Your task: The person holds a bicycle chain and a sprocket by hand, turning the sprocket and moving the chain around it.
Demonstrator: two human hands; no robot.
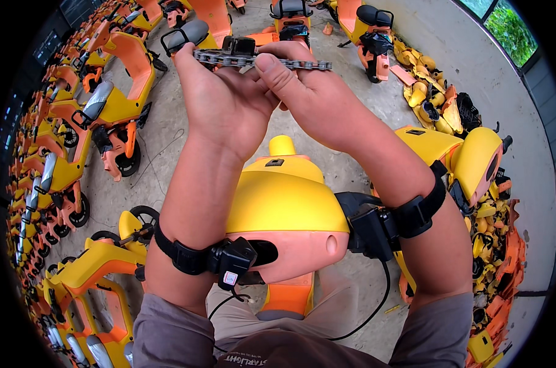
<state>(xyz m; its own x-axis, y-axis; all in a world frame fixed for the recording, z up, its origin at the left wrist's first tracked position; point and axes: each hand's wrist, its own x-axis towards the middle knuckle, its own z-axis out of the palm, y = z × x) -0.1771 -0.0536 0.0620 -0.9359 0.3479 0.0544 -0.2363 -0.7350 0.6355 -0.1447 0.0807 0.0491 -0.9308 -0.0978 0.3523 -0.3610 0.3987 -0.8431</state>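
Note:
A metal roller chain (312,65), seen edge-on, stretches sideways at the far ends of my raised arms. My left hand (223,113) has its palm turned toward me, with its thumb up at the chain's left end; its fingers curl behind and are partly hidden. My right hand (315,92) pinches the chain, its thumb pressing on the near side around the middle. A small black blocky part (239,45) sits at the chain just left of that thumb; its kind I cannot make out. Below my hands stands a yellow and orange scooter front (284,202).
Rows of yellow and orange scooters (121,80) fill the left side, and more stand ahead. Loose yellow and orange shell parts (434,92) are heaped along the right wall. Another scooter front (474,162) stands close on my right. Cables hang from black boxes (232,260) strapped to my forearms.

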